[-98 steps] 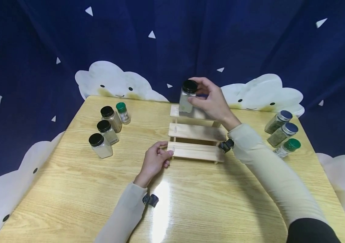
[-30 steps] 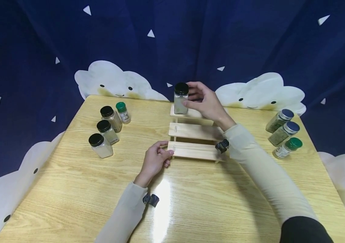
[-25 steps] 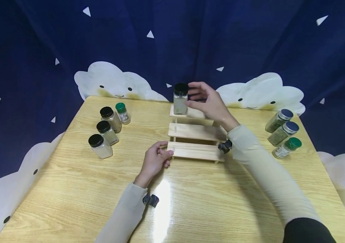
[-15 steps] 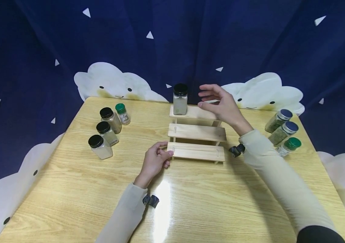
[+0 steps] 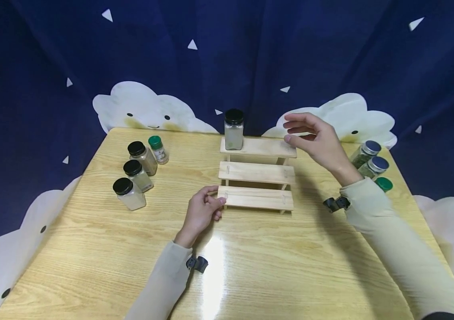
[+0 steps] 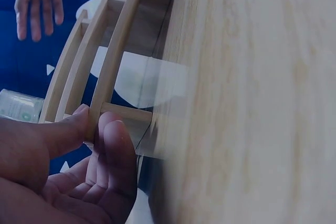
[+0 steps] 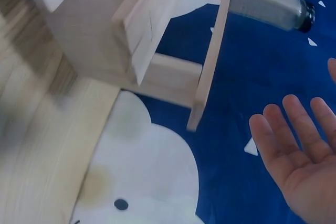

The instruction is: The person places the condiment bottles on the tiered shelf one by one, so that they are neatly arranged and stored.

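Note:
A three-tier wooden rack point(image 5: 255, 197) stands at the middle of the table. My left hand point(image 5: 200, 212) pinches the left end of its lowest tier; in the left wrist view the thumb and fingers point(image 6: 116, 140) close on the board's end. On the left end of the top tier stands an upright spice jar point(image 5: 234, 133) with a black lid and pale contents. My right hand point(image 5: 320, 141) is in the air by the right end of the top tier, fingers loosely bent and nothing in them. The right wrist view shows its fingers point(image 7: 291, 129) apart from the rack.
On the left of the table are several black-lidded jars point(image 5: 132, 198) and a small green-capped shaker point(image 5: 158, 150). Blue-lidded jars point(image 5: 374, 168) and a green-capped one point(image 5: 384, 184) stand at the right, partly behind the right arm. A dark blue cloud-patterned curtain point(image 5: 251, 58) hangs behind the table.
My right hand set the black-lidded jar on the top tier's left end, let go of it and drew away to the right. The left hand has stayed on the lowest tier.

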The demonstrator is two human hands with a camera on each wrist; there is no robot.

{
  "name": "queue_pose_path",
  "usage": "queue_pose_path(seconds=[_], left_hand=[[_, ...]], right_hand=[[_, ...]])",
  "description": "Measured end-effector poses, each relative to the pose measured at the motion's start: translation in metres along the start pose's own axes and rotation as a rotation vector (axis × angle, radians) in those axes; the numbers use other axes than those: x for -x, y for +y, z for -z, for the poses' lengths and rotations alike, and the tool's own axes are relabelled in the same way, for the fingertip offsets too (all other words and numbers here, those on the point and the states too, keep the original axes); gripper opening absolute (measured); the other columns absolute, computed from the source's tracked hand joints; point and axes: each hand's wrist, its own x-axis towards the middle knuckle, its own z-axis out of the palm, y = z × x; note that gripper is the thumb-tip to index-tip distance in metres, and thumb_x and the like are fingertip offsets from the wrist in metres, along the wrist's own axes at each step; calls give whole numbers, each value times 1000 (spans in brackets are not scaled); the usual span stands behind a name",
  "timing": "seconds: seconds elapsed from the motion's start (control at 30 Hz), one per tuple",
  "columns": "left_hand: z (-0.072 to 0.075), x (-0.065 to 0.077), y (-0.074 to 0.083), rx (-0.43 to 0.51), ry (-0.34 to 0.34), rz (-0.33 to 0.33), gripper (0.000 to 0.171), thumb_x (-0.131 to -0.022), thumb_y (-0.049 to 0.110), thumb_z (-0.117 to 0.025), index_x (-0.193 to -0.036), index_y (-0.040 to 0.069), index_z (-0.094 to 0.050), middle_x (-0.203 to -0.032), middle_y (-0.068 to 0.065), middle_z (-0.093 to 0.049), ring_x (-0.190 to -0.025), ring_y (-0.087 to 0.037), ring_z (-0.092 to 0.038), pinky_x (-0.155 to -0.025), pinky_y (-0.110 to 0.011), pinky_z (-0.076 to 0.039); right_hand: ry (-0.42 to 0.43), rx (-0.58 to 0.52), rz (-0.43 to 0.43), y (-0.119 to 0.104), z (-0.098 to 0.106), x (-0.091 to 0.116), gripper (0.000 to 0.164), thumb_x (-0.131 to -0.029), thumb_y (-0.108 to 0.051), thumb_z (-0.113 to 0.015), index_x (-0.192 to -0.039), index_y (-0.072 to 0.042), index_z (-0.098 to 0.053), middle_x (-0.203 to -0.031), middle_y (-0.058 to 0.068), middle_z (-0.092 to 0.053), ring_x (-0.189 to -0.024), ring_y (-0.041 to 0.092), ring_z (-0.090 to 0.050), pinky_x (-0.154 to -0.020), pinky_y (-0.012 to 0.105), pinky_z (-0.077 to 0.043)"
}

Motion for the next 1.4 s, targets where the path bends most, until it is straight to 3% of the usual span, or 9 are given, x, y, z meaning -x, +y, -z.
queue_pose_path(seconds=[0.2, 0.4, 1.13, 1.4], left_hand=[[0, 0, 0, -13, 0, 2, 49, -100, -4, -76, -145, -10, -59, -78, -10, -66, -55, -12, -63, -52, -22, -59], [-1, -1, -1, -20, 7, 0, 48, -100, -4, -76, -145, -9, -60, -78, -11, -66, -55, -13, -63, -52, -21, -59], [0, -2, -2, -20, 8, -8, 47, -100, -5, -76, -144, -11, -60, -75, -8, -64, -55, -11, -63, -51, -20, -58], [-1, -2, -1, -18, 3, -10, 46, -100, -5, -76, -143, -10, -60, -79, -11, -66, -56, -11, -63, -52, -20, -58]], right_hand=[[34, 54, -37, -3, 21, 17, 44, -103, -14, -79, -145, -10, -68, -132, 7, -73, -120, 21, -68, -93, 21, -55], [76, 84, -60, -3, 39, 34, 42, -105, -15, -78, -146, -16, -69, -131, 4, -73, -116, 15, -69, -90, 19, -55], [237, 164, -86, 8, 105, 78, 41, -104, -6, -77, -144, -8, -70, -126, -4, -76, -115, 10, -68, -89, 14, -50], [286, 177, -201, 17, 128, 97, 43, -104, -12, -78, -146, -13, -70, -127, -7, -76, -121, 8, -64, -92, 9, -46]])
